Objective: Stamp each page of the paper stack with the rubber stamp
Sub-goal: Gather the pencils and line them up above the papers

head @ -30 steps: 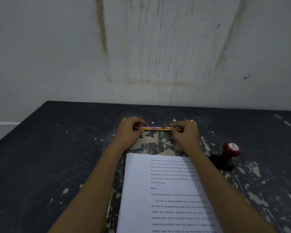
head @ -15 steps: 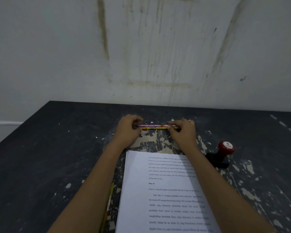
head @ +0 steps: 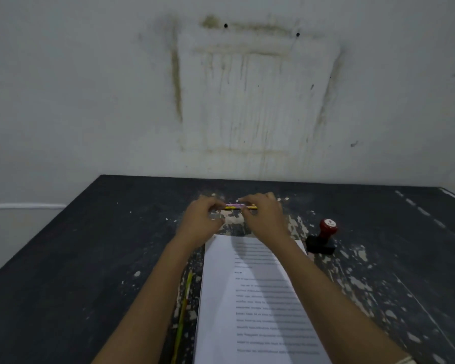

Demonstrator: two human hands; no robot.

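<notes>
Left hand (head: 199, 224) and right hand (head: 263, 219) pinch the crosswise pencils (head: 241, 206) — paper stack (head: 252, 298) runs lengthwise toward them.

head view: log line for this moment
left hand: pinches pencils | right hand: pinches pencils | rubber stamp: untouched, right of paper stack

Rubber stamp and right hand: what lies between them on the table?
Only bare tabletop with chipped paint, as the head view shows. The rubber stamp stands untouched, off to the right of the right hand, which pinches the pencils.
</notes>
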